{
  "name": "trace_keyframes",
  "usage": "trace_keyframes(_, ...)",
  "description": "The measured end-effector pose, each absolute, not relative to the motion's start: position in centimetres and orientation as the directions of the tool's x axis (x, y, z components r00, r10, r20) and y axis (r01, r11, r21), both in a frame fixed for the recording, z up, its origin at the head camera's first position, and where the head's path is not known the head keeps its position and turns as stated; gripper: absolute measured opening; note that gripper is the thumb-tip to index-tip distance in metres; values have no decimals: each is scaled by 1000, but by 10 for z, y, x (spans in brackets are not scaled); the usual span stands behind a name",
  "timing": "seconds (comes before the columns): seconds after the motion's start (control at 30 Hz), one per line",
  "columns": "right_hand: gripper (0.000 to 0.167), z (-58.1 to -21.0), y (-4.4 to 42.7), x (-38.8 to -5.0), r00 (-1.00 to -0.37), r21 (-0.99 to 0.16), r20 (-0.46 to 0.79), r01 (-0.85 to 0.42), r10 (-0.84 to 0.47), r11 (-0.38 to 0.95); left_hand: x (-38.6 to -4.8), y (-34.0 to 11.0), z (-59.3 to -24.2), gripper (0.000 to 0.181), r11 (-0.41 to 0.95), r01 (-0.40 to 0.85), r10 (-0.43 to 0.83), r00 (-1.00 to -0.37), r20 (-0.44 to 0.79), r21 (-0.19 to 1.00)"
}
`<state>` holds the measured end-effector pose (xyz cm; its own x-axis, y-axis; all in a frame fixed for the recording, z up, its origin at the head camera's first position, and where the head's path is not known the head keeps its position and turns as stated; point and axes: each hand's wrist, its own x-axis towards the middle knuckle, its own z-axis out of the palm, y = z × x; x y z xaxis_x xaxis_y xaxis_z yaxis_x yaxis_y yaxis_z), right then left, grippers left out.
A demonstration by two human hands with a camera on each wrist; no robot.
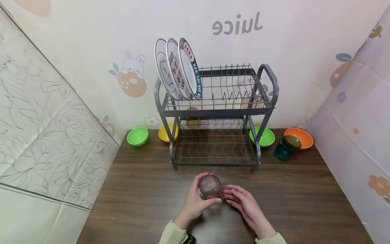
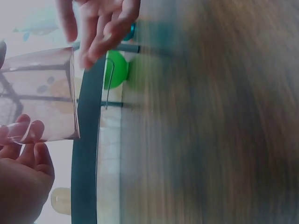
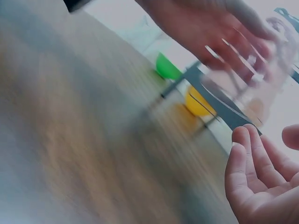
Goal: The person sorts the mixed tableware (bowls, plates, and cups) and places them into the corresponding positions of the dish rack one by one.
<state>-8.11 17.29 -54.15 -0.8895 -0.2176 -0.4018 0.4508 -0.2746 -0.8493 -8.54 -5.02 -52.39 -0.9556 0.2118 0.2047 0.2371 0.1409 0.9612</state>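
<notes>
A see-through pinkish glass [image 1: 209,186] is held above the table in front of the dish rack. My left hand [image 1: 195,201] grips it, thumb on the near side and fingers round the far side. The left wrist view shows the clear wall of the glass [image 2: 42,98] with fingertips against it. Just right of the glass is my right hand [image 1: 243,205], its fingers extended and loosely bent toward it. In the right wrist view the fingers of the right hand [image 3: 261,172] hold nothing. Whether its fingertips touch the glass, I cannot tell.
A dark two-tier dish rack [image 1: 213,112] has several plates [image 1: 190,67] upright at its upper left. An amber cup [image 1: 193,120] shows low at the rack's back. Green [image 1: 137,136], yellow [image 1: 166,133] and orange [image 1: 300,137] bowls stand around, with a teal cup [image 1: 284,151] at right.
</notes>
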Motion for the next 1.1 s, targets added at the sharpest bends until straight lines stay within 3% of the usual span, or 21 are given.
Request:
trace_keyframes(0.17,42,-539,199,-89,-919,-868,-387,388,-68,-310,-89,-59,-517,82,166,209,133,-973,189,964)
trace_keyframes(0.4,25,-539,229,-87,-940,-876,-340,332,-41,-349,-108,-75,-517,82,192,240,76,-970,229,951)
trace_keyframes(0.8,21,-530,263,-88,-934,-871,-355,318,34,-374,-153,-95,-495,86,278,250,97,-968,232,927)
trace_keyframes(1.1,20,-538,243,-84,-926,-877,-374,335,53,-344,-195,-103,-484,81,328,231,166,-969,185,916)
